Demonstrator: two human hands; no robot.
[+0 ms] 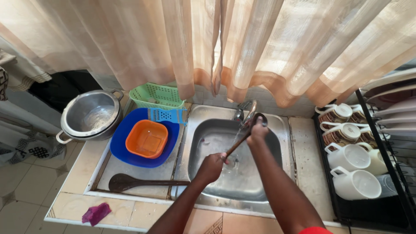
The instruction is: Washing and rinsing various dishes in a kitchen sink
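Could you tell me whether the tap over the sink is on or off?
On. A stream of water runs from the tap over the ladle held by the left hand and right hand into the sink.

Two hands, left (211,168) and right (258,131), holding a wooden spoon (237,141) under a running tap (247,113) over a steel sink (208,143).

My right hand (258,131) covers the bowl of the ladle (249,130), and my left hand (211,167) hides its handle end. The dish rack (368,208) at right runs past the edge. The curtain (242,43) hides the far wall. The tap (246,112) is blurred by water.
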